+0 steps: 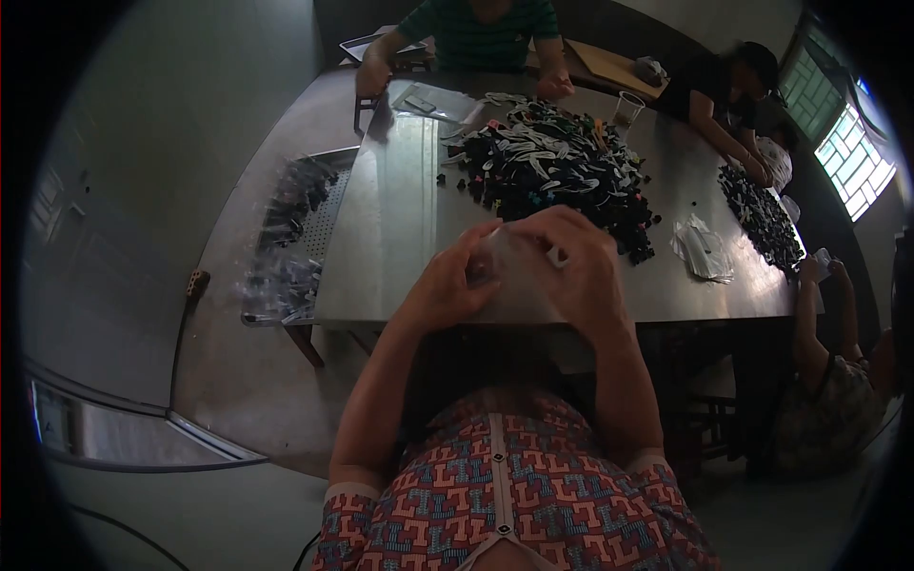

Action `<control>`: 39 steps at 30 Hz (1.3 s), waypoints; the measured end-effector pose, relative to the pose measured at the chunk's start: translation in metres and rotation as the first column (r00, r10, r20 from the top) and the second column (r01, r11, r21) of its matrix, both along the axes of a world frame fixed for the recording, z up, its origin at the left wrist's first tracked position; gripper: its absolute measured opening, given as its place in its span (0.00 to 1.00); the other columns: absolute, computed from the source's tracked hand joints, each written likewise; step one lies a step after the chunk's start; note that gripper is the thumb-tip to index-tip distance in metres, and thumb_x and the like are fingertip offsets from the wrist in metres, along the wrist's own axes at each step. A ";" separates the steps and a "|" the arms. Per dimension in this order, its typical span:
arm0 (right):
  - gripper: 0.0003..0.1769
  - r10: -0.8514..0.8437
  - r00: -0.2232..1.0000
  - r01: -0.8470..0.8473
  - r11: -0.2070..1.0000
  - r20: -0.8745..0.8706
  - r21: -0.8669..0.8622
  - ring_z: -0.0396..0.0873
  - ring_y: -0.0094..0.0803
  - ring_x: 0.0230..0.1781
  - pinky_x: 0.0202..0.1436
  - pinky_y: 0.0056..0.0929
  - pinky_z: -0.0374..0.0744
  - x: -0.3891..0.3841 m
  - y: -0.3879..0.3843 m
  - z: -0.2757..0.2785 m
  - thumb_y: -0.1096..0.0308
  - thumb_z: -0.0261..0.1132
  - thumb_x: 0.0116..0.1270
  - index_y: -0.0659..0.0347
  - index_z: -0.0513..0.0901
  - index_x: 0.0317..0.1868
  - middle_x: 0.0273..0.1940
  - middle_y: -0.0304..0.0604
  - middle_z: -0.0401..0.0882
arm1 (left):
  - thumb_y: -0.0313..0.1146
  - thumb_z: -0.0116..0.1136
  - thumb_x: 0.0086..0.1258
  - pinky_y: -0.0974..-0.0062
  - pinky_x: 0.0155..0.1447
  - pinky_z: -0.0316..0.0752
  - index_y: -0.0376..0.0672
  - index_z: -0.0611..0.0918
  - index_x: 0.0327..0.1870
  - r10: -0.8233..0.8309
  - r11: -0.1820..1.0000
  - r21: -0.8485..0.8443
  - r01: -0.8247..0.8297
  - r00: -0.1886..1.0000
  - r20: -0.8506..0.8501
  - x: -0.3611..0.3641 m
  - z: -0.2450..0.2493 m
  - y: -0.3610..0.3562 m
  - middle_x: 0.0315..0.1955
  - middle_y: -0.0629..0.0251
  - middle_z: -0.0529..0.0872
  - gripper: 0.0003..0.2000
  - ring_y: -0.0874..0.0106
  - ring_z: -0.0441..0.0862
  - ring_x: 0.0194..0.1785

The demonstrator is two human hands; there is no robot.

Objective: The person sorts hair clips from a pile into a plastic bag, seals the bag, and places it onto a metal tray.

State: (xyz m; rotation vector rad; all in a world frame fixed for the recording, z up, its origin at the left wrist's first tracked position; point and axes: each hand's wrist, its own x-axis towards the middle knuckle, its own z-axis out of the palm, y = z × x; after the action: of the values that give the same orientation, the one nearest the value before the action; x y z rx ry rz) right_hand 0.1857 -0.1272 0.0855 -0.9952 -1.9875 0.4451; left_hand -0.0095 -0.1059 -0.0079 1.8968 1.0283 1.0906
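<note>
1. Clear plastic pouch (519,285) hangs over the near edge of the biggest thing in view, a long grey sheet-metal table (400,219). It is held just above the surface between the person's two hands.
2. Three other people are at that table. One, in a green striped shirt (481,33), is at the far end. One, in a dark top (724,81), leans in at the far right. One, in patterned clothes (833,400), is low on the right with both hands raised.
3. A perforated metal tray (328,205) stands beside the table's left side, lower than the tabletop, with small dark parts in it.
4. A wide heap of small black and white parts (552,171) lies mid-table, just beyond the hands.
5. A narrower strip of black parts (762,214) runs along the right edge, in front of the person in the dark top.
6. A crumpled bundle of clear plastic bags (703,249) lies between the two heaps, nearer the strip.
7. The left hand (447,285) has its thumb and fingers pinched together on the pouch's left edge. The right hand (586,271) curls its fingers over the top and right side, clamped on it.
8. A clear plastic cup (626,108) stands upright at the far end, beside the wide heap.
9. A small white piece (557,255) shows at the right hand's fingertips, against the pouch. Whether it is inside or outside the plastic cannot be told.
</note>
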 end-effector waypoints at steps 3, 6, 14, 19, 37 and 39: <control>0.11 -0.172 0.984 0.168 0.982 -0.036 -0.091 0.83 0.40 0.48 0.50 0.37 0.82 0.030 0.053 -0.011 0.74 0.69 0.65 0.60 0.87 0.48 0.46 0.43 0.84 | 0.27 0.69 0.62 0.72 0.55 0.78 0.42 0.66 0.75 -0.002 0.999 -0.051 0.000 1.000 -0.025 0.000 0.011 -0.003 0.44 0.63 0.86 0.38 0.72 0.83 0.45; 0.12 -0.338 0.904 0.325 0.941 0.263 0.094 0.81 0.44 0.53 0.58 0.41 0.79 0.059 0.106 -0.045 0.72 0.70 0.64 0.59 0.87 0.48 0.49 0.43 0.84 | 0.25 0.69 0.62 0.74 0.56 0.77 0.40 0.67 0.74 0.001 0.997 -0.080 -0.004 0.999 -0.037 0.000 0.013 -0.003 0.47 0.63 0.87 0.37 0.73 0.83 0.48; 0.11 -0.278 0.889 0.236 0.959 0.363 0.158 0.78 0.44 0.58 0.64 0.42 0.74 0.082 0.095 -0.068 0.73 0.69 0.62 0.59 0.86 0.46 0.51 0.43 0.83 | 0.33 0.69 0.65 0.71 0.57 0.79 0.45 0.66 0.76 -0.001 0.999 -0.042 0.000 1.000 -0.015 0.000 0.006 -0.001 0.45 0.63 0.87 0.37 0.70 0.84 0.46; 0.12 -0.314 0.875 0.266 0.948 0.368 0.175 0.79 0.45 0.55 0.64 0.41 0.75 0.091 0.102 -0.065 0.74 0.68 0.61 0.59 0.86 0.46 0.49 0.43 0.84 | 0.32 0.69 0.65 0.73 0.56 0.78 0.44 0.66 0.77 0.009 0.998 -0.070 -0.010 1.000 -0.016 0.000 0.005 -0.001 0.43 0.64 0.87 0.37 0.72 0.82 0.43; 0.12 -0.360 0.824 0.324 0.933 0.437 0.156 0.82 0.43 0.45 0.51 0.41 0.79 0.096 0.123 -0.069 0.73 0.68 0.60 0.57 0.89 0.45 0.39 0.45 0.82 | 0.31 0.69 0.65 0.68 0.63 0.78 0.46 0.67 0.76 -0.017 0.997 -0.076 0.020 0.999 0.036 -0.001 0.003 -0.001 0.48 0.62 0.87 0.37 0.67 0.85 0.52; 0.09 -0.328 0.878 0.337 0.941 0.348 0.037 0.83 0.40 0.43 0.50 0.40 0.80 0.096 0.118 -0.062 0.71 0.69 0.63 0.57 0.89 0.44 0.40 0.45 0.83 | 0.31 0.69 0.65 0.68 0.62 0.78 0.46 0.67 0.76 -0.015 0.997 -0.075 0.018 0.999 0.040 0.000 0.003 -0.002 0.48 0.62 0.88 0.37 0.67 0.85 0.52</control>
State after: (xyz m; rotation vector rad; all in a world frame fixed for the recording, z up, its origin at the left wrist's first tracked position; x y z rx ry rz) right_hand 0.2812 -0.0092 0.0233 -1.4866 -2.0603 0.1034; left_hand -0.0098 -0.1077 -0.0046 1.8140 1.0159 1.0607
